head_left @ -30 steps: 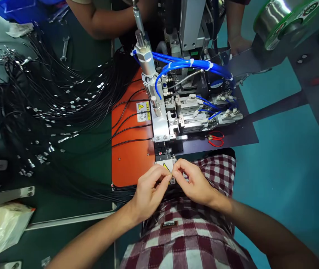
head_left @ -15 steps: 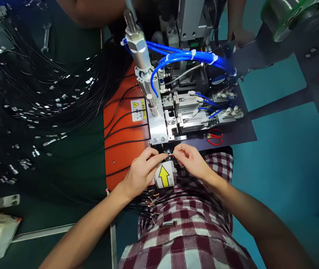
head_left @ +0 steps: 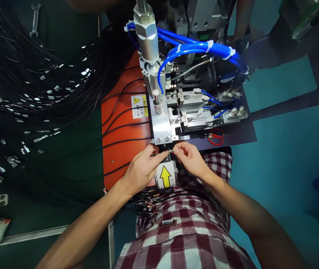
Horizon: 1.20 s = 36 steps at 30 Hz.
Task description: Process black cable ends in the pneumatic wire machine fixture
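Green worktop (head_left: 72,209) fills the left of the frame under a spread of black cables (head_left: 36,97), with an orange plate (head_left: 125,149) and a metal machine (head_left: 173,108) fed by blue hoses (head_left: 201,48) at centre. Just below the machine's front edge, the left hand (head_left: 141,168) and right hand (head_left: 190,158) meet, fingers pinched on thin coloured wire ends (head_left: 171,151) above a yellow arrow label (head_left: 165,176). Red-handled snips (head_left: 215,137) lie to the right.

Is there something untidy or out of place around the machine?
Nothing looks damaged. Small red-handled snips lie loose on the black plate beside the machine, and a wrench sits among the spread black cables.
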Available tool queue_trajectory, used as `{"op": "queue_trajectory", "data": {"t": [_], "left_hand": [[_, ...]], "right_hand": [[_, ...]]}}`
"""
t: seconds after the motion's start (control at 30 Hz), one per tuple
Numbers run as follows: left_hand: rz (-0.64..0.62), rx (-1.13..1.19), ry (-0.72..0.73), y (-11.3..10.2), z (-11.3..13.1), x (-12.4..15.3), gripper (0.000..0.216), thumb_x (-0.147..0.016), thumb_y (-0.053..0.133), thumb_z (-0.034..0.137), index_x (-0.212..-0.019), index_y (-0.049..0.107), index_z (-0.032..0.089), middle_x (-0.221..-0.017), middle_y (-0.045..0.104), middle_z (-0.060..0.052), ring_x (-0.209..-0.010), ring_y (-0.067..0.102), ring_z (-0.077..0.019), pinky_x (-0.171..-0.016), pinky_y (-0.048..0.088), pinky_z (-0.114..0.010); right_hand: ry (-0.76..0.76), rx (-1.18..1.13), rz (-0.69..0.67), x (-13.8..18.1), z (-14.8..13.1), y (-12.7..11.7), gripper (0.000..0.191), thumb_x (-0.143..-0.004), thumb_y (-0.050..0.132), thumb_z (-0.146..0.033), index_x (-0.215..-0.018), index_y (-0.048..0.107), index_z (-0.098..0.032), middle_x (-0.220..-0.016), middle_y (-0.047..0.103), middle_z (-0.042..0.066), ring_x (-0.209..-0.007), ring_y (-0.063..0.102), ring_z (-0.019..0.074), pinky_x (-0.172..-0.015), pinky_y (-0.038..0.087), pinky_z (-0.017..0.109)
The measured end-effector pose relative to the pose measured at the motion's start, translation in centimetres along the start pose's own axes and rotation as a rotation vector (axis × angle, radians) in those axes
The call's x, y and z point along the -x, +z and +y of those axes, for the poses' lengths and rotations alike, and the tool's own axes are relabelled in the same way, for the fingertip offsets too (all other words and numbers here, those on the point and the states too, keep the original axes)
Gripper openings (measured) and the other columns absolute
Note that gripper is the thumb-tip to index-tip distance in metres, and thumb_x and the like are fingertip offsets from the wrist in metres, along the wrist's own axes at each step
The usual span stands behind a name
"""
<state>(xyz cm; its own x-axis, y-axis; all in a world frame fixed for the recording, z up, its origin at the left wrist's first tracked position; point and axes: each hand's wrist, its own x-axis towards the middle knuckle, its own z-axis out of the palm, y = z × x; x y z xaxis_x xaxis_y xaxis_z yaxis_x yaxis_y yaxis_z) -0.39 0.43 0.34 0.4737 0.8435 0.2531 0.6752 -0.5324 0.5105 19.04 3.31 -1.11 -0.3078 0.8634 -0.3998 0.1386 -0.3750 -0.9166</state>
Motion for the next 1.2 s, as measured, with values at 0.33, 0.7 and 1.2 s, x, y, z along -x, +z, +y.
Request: {"op": "queue_trajectory", "data": {"t": [0.33,0.7,1.2], "left_hand": [[-0.016,0.009,-0.021,0.1,0.1,0.0,0.033,-0.092,0.042,0.015,-0.116,0.063,0.015,-0.094,0.052,-0.009,-0.081,0.055,-0.0167,-0.069,0.052,-0.028],[-0.007,-0.003,-0.046,0.3,0.3,0.2,0.032,-0.092,0.042,0.015,-0.118,0.061,0.017,-0.097,0.051,-0.008,-0.081,0.055,-0.0151,-0.069,0.052,-0.025],[0.003,0.031,-0.067,0.6,0.3,0.4,0.033,-0.091,0.045,0.015,-0.12,0.06,0.019,-0.1,0.052,-0.008,-0.082,0.056,-0.0156,-0.071,0.053,-0.027]], "right_hand": [[-0.005,0.019,0.03,0.2,0.0,0.1,0.023,-0.083,0.056,-0.04,-0.076,0.053,-0.018,-0.056,0.041,-0.006,-0.05,0.036,0.01,-0.048,0.029,0.025],[-0.022,0.033,0.041,0.1,0.4,0.2,0.022,-0.084,0.056,-0.038,-0.078,0.054,-0.018,-0.061,0.045,-0.004,-0.052,0.038,0.0104,-0.049,0.032,0.025],[-0.131,0.173,0.099,0.5,1.4,0.4,0.019,-0.089,0.051,-0.036,-0.081,0.054,-0.019,-0.069,0.052,0.0,-0.06,0.046,0.0132,-0.055,0.038,0.025]]}}
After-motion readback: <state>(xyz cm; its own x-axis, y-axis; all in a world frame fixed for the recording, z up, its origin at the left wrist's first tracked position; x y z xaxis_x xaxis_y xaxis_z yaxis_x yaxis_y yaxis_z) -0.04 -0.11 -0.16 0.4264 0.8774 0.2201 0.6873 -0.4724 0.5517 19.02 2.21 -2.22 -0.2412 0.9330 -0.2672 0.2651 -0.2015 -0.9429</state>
